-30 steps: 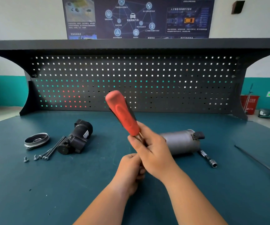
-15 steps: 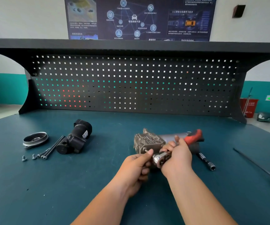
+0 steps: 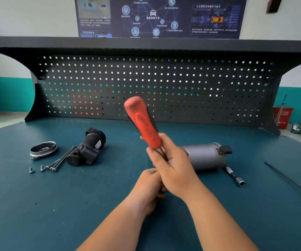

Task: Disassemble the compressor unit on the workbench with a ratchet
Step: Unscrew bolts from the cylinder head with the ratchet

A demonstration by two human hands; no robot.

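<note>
Compressor unit (image 3: 204, 156), one; ratchet (image 3: 144, 124), one; loose bolts (image 3: 64, 156), perhaps five.

We see a teal bench (image 3: 55, 205) carrying a pulley (image 3: 43, 149), two screws (image 3: 31, 169), long bolts (image 3: 62, 159), a black housing (image 3: 88, 149), a grey cylinder (image 3: 204, 156) with an extension bar (image 3: 234, 176) just beside it, and perhaps a screwdriver (image 3: 291, 182) far right.

There is one view only, from a wide-angle camera worn on the person's head, which faces forward and tilts down over the table (image 3: 37, 205) from its near side. It sits close: the left forearm (image 3: 117, 225) and right forearm (image 3: 218, 223) run in from the bottom edge to mid-frame. Farther off it takes in the pegboard (image 3: 182, 84), bowed by the lens, the shelf (image 3: 146, 44) over it and a wall poster (image 3: 155, 15) at the top edge.
</note>
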